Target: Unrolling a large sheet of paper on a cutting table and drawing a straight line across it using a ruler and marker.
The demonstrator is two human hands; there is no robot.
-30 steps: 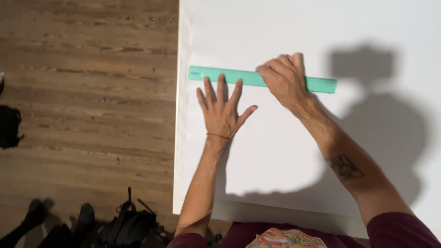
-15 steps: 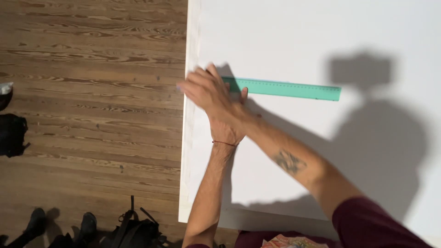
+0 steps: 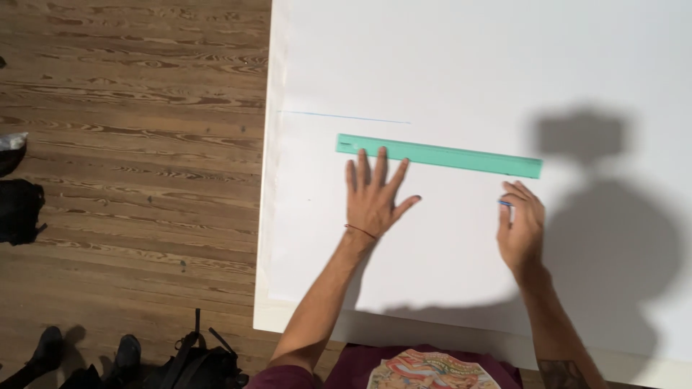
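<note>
Flat on the smooth white sheet (image 3: 461, 79), my left hand (image 3: 373, 198) lies open, fingertips touching the long green plastic ruler (image 3: 440, 155) at 12 o'clock; my right hand (image 3: 520, 229) pinches a blue pen (image 3: 504, 204).

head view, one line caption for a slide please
Left hand flat on a large white sheet, fingertips at a long green plastic ruler; right hand pinches a small blue pen just below it.

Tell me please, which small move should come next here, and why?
Probably bring the right hand, which holds a blue pen, up to the lower edge of the green ruler. The left hand lies flat with its fingertips at the ruler, and the pen tip sits just below the ruler's right end.
</note>
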